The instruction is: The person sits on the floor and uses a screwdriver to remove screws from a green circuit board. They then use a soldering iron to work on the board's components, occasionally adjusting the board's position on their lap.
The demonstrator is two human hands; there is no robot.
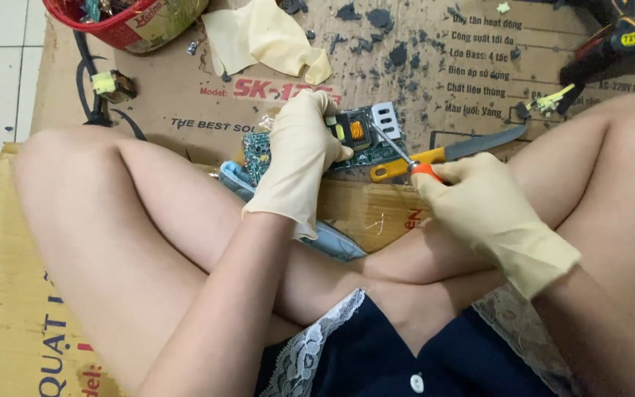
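So the person's sitting cross-legged on flattened cardboard, both hands in cream rubber gloves. Left hand is pressed down over a green circuit board, fingers curled around its left end and pinning it to the cardboard just in front of the shins. The board has a yellow-wound coil and a white block with slots on its right end. Right hand is closed tight in a fist around a screwdriver with an orange collar, the metal shaft angled up and left so its tip sits on the board near the coil. Right behind the screwdriver lies a knife with a yellow handle and grey blade, flat on the cardboard. A light blue thing pokes out under the left wrist, maybe a plastic casing, hard to tell. Further back there's a spare glove, a red tub of parts, lots of dark scraps, a small yellow-taped transformer on a black cable, and a black-and-yellow power tool top right.
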